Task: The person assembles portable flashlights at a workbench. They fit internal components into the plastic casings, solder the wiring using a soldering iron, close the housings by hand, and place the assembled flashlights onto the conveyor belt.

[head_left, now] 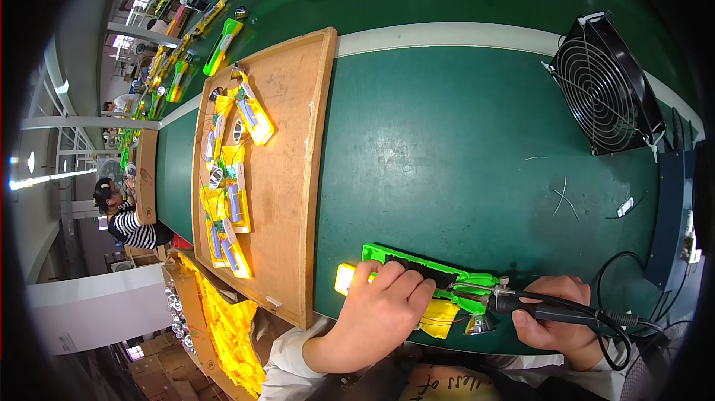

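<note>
My left hand point(383, 312) is closed over an open green plastic casing point(417, 261), which lies on the green bench near its front edge. In my right hand point(555, 326) is a soldering iron point(547, 307). Its metal tip points left, into the right end of the casing. Just below that end lie a yellow plastic piece point(439, 319) with thin wires and a shiny round reflector point(480, 324). A yellow part with a pale end point(344, 278) sticks out left of my left fingers, which hide the middle of the casing.
Left of my hands, a wooden tray point(298, 177) holds several yellow lamp assemblies. A black fan point(596, 81) stands at the far right, near a dark blue box point(674, 207) with cables. Wire offcuts point(564, 200) lie on the bench. A person in stripes point(138, 228) sits at far left.
</note>
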A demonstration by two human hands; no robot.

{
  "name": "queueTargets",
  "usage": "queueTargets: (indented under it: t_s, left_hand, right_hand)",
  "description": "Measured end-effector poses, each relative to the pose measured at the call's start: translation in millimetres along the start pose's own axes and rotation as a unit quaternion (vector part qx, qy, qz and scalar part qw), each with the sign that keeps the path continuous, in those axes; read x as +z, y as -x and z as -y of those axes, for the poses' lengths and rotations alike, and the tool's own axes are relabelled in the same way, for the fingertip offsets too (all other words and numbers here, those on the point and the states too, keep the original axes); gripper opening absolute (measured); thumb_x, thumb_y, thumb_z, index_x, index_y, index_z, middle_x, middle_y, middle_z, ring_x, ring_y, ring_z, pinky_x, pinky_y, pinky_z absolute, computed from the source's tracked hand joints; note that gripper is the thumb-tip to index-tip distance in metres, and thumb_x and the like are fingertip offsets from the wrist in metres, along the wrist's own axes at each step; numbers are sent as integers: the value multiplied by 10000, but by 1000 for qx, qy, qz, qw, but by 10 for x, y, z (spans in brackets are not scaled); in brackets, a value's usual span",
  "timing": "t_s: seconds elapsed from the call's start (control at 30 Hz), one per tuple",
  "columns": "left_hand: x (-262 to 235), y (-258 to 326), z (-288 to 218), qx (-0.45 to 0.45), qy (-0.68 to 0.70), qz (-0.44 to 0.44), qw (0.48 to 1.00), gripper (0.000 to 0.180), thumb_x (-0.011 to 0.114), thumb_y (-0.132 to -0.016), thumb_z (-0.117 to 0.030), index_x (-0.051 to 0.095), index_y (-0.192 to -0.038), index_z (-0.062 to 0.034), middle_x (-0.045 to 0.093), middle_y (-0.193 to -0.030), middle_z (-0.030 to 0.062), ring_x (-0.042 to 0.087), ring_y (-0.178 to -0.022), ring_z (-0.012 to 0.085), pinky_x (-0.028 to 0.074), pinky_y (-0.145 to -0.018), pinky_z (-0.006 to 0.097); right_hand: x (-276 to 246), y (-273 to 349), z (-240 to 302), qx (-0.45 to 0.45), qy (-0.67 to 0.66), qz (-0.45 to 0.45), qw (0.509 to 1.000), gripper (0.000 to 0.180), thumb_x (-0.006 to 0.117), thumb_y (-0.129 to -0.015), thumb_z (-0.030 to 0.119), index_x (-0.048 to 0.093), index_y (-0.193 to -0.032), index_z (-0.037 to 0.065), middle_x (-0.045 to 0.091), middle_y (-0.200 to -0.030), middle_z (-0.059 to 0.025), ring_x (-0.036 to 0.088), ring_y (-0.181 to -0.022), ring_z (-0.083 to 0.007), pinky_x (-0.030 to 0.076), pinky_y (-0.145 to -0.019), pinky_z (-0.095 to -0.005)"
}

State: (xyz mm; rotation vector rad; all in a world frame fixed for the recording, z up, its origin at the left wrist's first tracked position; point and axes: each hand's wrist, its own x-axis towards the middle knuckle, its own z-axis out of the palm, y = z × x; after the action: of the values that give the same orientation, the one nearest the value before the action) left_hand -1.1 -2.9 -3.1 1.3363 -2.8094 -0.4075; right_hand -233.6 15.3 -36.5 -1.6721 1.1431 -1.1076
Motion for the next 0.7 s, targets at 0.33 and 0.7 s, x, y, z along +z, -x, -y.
queueTargets:
  t_s: [0.33,0.7]
  left_hand:
    - [36,21,17,-10,-4,-15,1000,215,660,-597,-109,600,-803,-95,552,-769,-25,499,-734,138,368,-683,306]
    - [1,6,34,-3,19,-2,1000,204,664,-618,-107,602,-812,-90,561,-771,-17,507,-728,144,365,-665,302]
  right_hand:
    - [28,-8,-34,-29,-4,-11,1000,270,721,-627,129,510,-778,55,563,-560,-29,551,-426,-144,423,-392,-225]
    - [-16,0,-7,-25,-6,-18,1000,264,718,-633,136,505,-762,46,564,-557,-40,550,-422,-151,430,-397,-228]
